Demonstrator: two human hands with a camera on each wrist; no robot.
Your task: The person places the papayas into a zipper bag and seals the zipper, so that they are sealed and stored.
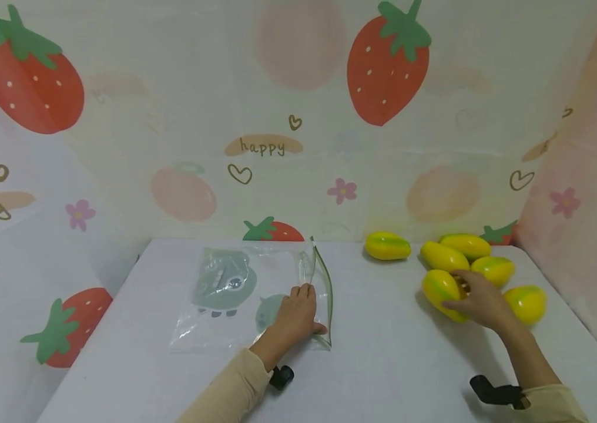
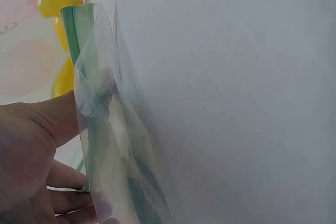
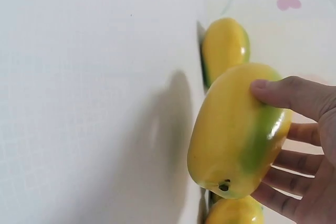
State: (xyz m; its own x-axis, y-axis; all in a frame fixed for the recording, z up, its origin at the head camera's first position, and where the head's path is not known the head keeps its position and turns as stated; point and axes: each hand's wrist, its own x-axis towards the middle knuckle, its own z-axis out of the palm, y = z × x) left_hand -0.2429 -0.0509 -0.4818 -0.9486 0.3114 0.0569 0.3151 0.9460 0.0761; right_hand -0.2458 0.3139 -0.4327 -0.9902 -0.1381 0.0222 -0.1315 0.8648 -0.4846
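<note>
Over table (image 1: 378,364), R side, R hand (image 1: 480,299) holds a yellow fruit (image 1: 440,292); L hand (image 1: 295,311) grips clear zip bag (image 1: 242,288) near its mouth. Risk: fruit slips b/c skin's glossy & R grip looks fingertip-light.

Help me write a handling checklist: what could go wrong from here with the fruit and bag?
The glossy yellow fruit held in the right hand might slip from its grasp. Other yellow fruits lie close by, so moving it could nudge one and set it rolling. The thin clear bag, touched by the left hand, could crumple or slide.
</note>
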